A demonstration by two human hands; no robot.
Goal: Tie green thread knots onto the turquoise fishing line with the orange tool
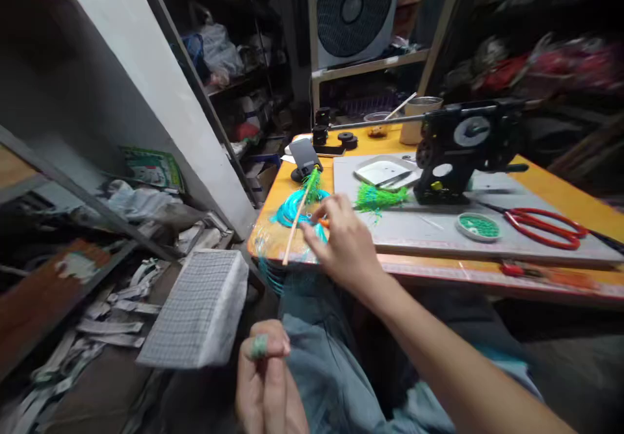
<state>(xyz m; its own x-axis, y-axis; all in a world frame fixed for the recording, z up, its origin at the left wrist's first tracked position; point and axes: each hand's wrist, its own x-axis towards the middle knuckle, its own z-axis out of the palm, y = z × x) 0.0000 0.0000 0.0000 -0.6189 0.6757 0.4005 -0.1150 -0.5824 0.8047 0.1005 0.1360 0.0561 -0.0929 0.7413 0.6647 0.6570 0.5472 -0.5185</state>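
My right hand [344,245] reaches over the table's near left edge, its thumb and fingers apart. Just beyond those fingers lies a coil of turquoise cord [288,210]; a small orange piece [324,223] shows between finger and thumb. A thin wooden stick [296,229] with a green tinsel-like tuft [312,179] at its far end rests across the coil. Low in the view, my left hand [270,379] is closed in a pinch, green tape around one finger. Whatever it may hold is too small to make out.
A grey board [404,226] carries a green bundle [380,196], a black hand-cranked machine [458,148], a dish of green beads [478,227] and red-handled scissors [546,227]. A checked paper-like block [195,310] stands at left. A box fan [353,12] is behind.
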